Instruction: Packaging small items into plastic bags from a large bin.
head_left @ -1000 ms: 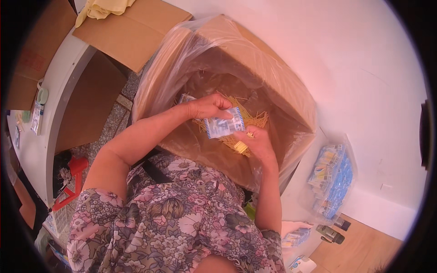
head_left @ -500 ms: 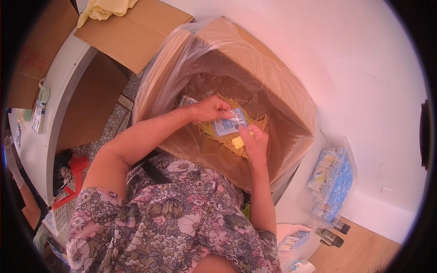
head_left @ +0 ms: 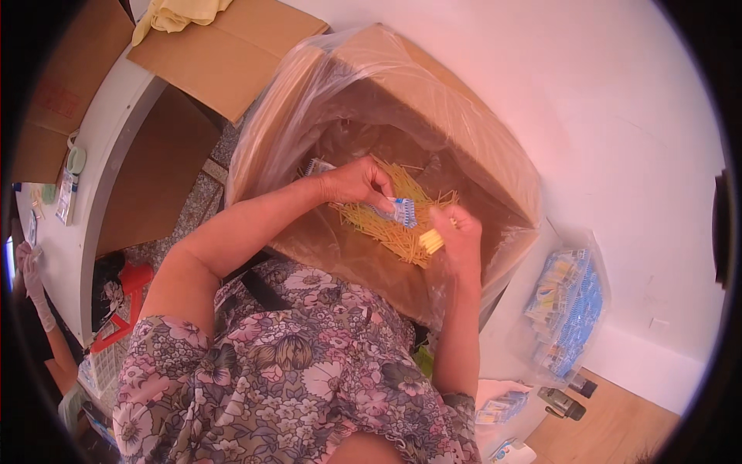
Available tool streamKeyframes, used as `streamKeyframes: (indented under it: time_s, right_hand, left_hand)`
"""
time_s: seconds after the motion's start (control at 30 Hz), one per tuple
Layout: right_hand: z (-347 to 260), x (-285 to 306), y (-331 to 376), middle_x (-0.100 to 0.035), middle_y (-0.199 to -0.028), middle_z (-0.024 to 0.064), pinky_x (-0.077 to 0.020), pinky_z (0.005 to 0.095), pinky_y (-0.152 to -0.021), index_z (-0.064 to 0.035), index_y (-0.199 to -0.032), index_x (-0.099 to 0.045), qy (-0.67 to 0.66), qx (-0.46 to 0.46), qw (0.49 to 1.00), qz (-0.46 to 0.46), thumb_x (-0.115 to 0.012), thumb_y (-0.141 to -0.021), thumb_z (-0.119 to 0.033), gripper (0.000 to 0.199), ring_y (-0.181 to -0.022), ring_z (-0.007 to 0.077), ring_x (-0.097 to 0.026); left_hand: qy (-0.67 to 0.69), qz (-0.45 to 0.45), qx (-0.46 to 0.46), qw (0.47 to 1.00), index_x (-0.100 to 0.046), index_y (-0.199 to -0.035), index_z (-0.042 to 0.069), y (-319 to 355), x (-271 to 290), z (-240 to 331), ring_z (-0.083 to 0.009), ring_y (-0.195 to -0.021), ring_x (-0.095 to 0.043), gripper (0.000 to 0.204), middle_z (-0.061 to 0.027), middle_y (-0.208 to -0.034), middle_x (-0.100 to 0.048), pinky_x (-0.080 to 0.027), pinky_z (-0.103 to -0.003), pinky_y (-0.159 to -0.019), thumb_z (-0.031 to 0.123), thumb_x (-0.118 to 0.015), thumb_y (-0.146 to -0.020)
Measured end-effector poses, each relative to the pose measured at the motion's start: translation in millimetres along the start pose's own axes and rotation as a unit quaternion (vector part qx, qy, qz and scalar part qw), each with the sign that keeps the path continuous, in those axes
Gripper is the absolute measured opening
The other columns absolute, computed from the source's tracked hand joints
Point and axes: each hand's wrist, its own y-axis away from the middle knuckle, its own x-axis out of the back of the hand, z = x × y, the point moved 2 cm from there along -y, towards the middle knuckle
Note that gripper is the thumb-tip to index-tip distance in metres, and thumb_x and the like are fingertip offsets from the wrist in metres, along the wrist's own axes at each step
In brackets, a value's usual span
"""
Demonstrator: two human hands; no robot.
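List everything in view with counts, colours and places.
Cardboard box: one, brown, centre
Liner: one, clear, over the box
Loose sticks: many, yellow, inside the box
Packet: one, blue and white, above sticks
Stick bundle: one, yellow, right of the packet
Second packet: one, pale, box's left
Bag of packets: one, clear, right
Cardboard sheet: one, brown, upper left
Cloth: one, yellow, on the sheet
Table: one, white, left
Small items: several, mixed, on table
Plastic item: one, red, lower left
Crate: one, white, lower left
Device: one, dark, lower right
Co-worker's glove: at least one, white, far left
Floral top: one, multicoloured, lower centre
Left hand: one, bare, holding the packet
Right hand: one, bare, holding the bundle
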Motion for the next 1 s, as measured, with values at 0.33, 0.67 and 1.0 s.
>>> streamKeyframes:
  time_s: [0.33, 0.67, 1.0]
  right_hand:
    - [0.8, -15.5, -34.0, -0.045, -0.057, -0.0042, -0.0332, 0.0228, -0.048, -0.0021, -0.062, -0.051, 0.228, 0.110, 0.967, -0.007, -0.065, -0.081, -0.015, 0.027, -0.057, 0.0025, -0.039]
    - [-17.7, -32.8, -26.3, -0.055, -0.060, 0.0069, -0.0413, 0.0272, -0.053, -0.0013, -0.085, -0.055, 0.358, 0.203, 0.912, -0.004, -0.071, -0.072, -0.016, 0.026, -0.054, 0.0104, -0.046]
    - [-17.0, -25.4, -22.6, -0.061, -0.071, 0.0112, -0.0448, 0.0277, -0.059, -0.0044, -0.099, -0.051, 0.301, 0.175, 0.936, 0.046, -0.065, -0.079, -0.012, 0.026, -0.062, 0.0153, -0.057]
  left_hand:
    - [0.018, -0.049, 0.014, 0.999, -0.067, -0.083, -0.003, 1.6, -3.5, 0.1, -0.0100, -0.076, -0.059, 0.013, -0.0047, -0.080, -0.065, -0.047, -0.024, -0.072, 0.003, -0.070, -0.071]
    - [0.044, -0.029, 0.055, 0.997, -0.066, -0.094, -0.003, 1.3, -4.9, -6.2, -0.0071, -0.080, -0.056, 0.022, -0.0025, -0.085, -0.066, -0.046, -0.024, -0.074, 0.016, -0.064, -0.084]
    - [0.119, -0.015, 0.071, 0.990, -0.065, -0.095, -0.003, -0.2, -7.0, -4.8, -0.0084, -0.080, -0.057, 0.024, -0.0040, -0.087, -0.066, -0.047, -0.024, -0.074, 0.018, -0.063, -0.084]
